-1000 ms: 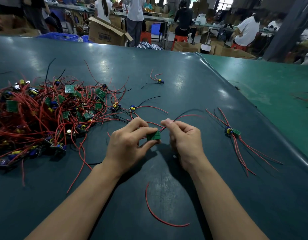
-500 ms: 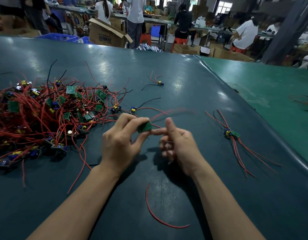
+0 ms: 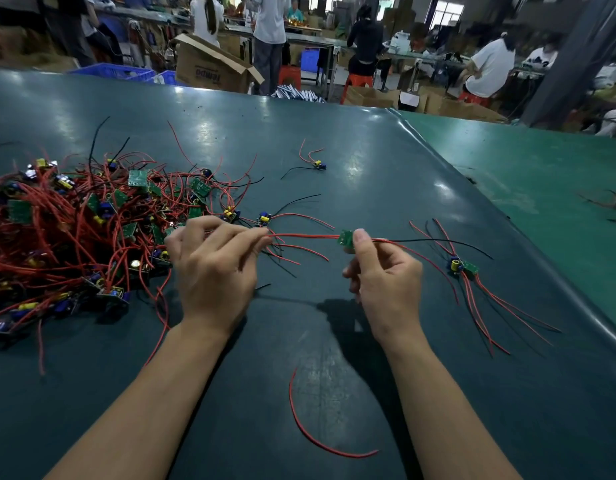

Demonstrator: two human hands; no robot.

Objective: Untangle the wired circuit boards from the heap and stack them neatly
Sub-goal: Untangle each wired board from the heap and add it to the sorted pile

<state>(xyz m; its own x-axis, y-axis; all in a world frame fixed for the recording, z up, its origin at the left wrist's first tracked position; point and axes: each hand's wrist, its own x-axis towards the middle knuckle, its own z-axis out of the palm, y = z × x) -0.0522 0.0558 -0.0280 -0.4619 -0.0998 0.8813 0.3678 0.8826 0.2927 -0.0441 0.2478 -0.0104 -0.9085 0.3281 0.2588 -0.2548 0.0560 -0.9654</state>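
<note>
Pulled rightward, circuit board (image 3: pixel 345 238) sits pinched in right fingers (image 3: pixel 361 243).

Work surface: a dark teal table (image 3: pixel 369 161) with a glossy sheen, bright patches of overhead light reflected on it.
Right of the table: a lighter green table (image 3: pixel 542 174), touching along a raised seam.
Behind the table's far edge: an open cardboard box (image 3: pixel 209 69) with printed lettering, and blue plastic crates (image 3: pixel 116 71) to its left.
Further behind the box: long workbenches (image 3: pixel 299 32) with people standing or seated at them, and red stools (image 3: pixel 358 79).
Far right: a dark pillar (image 3: pixel 569 60).
Light: daylight through a window (image 3: pixel 447 12) at the back.
</note>
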